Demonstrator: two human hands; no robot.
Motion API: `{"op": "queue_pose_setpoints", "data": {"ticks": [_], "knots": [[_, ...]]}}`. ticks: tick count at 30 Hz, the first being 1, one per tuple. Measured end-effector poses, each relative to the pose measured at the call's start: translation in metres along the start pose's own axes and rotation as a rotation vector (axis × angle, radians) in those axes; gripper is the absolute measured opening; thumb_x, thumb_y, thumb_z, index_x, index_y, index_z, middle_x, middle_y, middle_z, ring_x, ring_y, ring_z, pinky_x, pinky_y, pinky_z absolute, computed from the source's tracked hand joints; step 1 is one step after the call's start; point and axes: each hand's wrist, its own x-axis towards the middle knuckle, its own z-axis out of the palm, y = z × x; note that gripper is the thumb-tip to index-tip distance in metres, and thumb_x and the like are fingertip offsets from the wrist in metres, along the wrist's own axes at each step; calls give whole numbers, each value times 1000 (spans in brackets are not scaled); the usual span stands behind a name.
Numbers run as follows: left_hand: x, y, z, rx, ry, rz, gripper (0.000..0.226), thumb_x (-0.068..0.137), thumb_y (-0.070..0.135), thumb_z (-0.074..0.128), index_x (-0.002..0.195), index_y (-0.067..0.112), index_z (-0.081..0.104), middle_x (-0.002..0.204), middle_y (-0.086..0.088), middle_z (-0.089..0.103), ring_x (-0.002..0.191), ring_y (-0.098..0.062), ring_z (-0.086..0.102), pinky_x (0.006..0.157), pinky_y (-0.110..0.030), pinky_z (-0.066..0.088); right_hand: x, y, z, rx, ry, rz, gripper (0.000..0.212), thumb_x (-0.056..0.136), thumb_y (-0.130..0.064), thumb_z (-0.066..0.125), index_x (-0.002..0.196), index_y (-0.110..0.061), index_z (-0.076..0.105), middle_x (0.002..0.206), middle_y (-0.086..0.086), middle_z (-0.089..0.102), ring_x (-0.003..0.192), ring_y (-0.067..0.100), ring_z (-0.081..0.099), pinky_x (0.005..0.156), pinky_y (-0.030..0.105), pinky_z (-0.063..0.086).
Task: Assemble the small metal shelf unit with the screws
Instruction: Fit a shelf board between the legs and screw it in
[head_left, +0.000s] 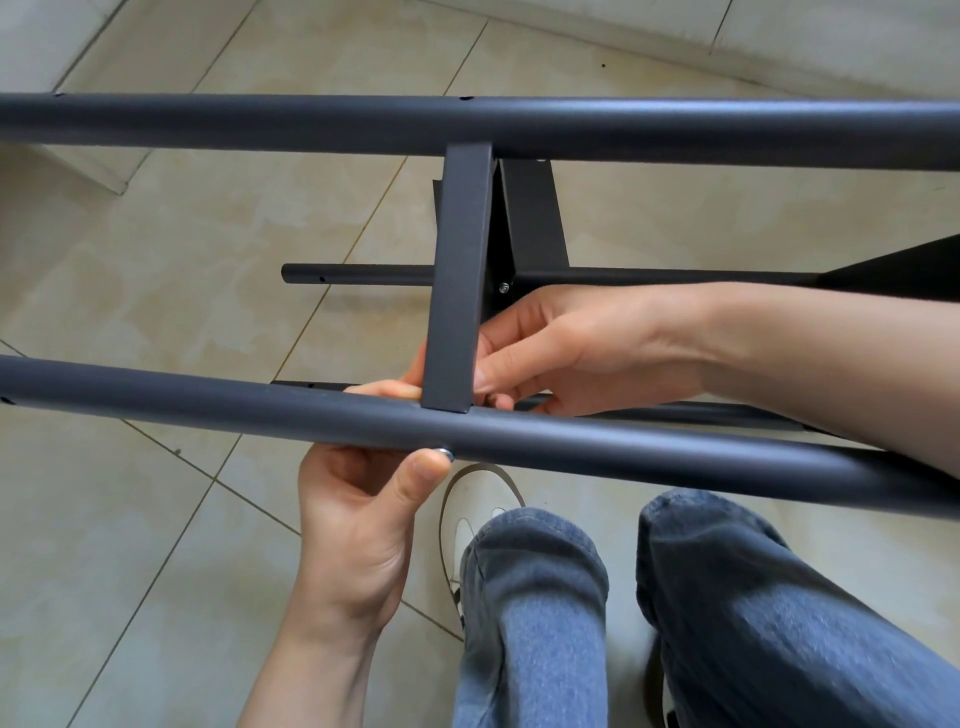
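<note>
Crossbar (460, 270) between two tubes (519, 130)

- One view only, from a camera worn on the person's head, so no second view shares the scene.
- It faces forward and steeply down, onto the beige tiled floor (156, 291).
- It sits close: the near dark grey round metal tube (623, 441) crosses the whole width, and the blue-jeaned knees (535, 561) fill the near right.
- Wide-angle bending curves the far wall's foot.
</note>
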Motion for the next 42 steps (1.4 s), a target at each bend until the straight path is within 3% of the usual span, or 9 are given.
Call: {"op": "queue_pose_setpoints", "data": {"ticks": [3, 6, 12, 16, 20, 26, 34, 38, 42], "knots": [[-1, -1, -1, -8, -5, -1, 36, 71, 42, 88, 100, 28, 72, 93, 4, 74, 94, -17, 71, 87, -31, 55, 2, 3, 1, 31, 2, 8, 8, 85, -18, 64, 83, -10, 66, 62, -6, 62, 70, 14, 49, 75, 25, 45], [-2, -2, -3, -4, -10, -7, 37, 71, 42, 88, 100, 27, 71, 94, 3, 74, 94, -19, 71, 88, -33, 55, 5, 3, 2, 35, 1, 34, 23, 73, -26, 67, 85, -6, 67, 63, -2, 59, 67, 13, 50, 76, 28, 43], [-3, 0, -2, -1, -9, -19, 35, 71, 42, 87, 99, 27, 71, 97, 4, 74, 96, -17, 71, 88, -30, 55, 8, 3, 4, -3, 121, 76, 50, 91, -21, 62, 124, 15, 55, 97, 16, 54, 88, 25, 48, 91, 35, 39], [-3, 0, -2, -1, 8, -42, 39, 64, 47, 91, 96, 31, 73, 97, 1, 74, 100, -24, 70, 93, -36, 54, 3, 0, 5, -50, 163, 87, 21, 94, -22, 63, 92, -4, 73, 78, 8, 62, 76, 17, 55, 82, 31, 45], [-4, 0, -1, -17, 8, -60, 41, 63, 47, 92, 95, 29, 74, 96, 1, 75, 98, -21, 70, 93, -35, 53, -12, -10, 5, -89, 208, 51, 22, 91, -16, 66, 72, -20, 76, 76, 1, 69, 71, 11, 61, 69, 22, 52], [-9, -1, -5, -50, 5, -124, 63, 59, 45, 94, 103, 11, 64, 101, -7, 71, 102, -26, 64, 104, -45, 45, -25, -31, 18, 81, 415, -54, 6, 92, -14, 61, 88, -12, 66, 92, 10, 73, 87, 24, 71, 85, 35, 57], [-16, 10, -1, -210, -19, -224, 24, 80, 11, 70, 103, 12, 68, 110, -12, 72, 106, -25, 68, 99, -34, 52, -27, -41, 51, 53, 575, -61, 45, 91, -30, 69, 125, -3, 55, 120, 22, 65, 106, 38, 67, 93, 51, 55], [-13, 23, 18, -327, 113, -280, 10, 83, 17, 73, 92, 17, 75, 109, -8, 73, 83, -13, 70, 77, -24, 57, -26, -40, 63, 84, 615, -65, 44, 92, -29, 68, 125, -8, 48, 116, 21, 66, 94, 34, 72, 76, 40, 61], [-22, 32, 32, -307, 81, -283, 13, 81, 21, 66, 89, 20, 76, 118, -5, 73, 98, -13, 72, 87, -28, 55, -31, -38, 71, 31, 743, -75, 69, 88, -28, 74, 145, -13, 38, 85, -2, 60, 69, 17, 71, 58, 29, 58]]}}
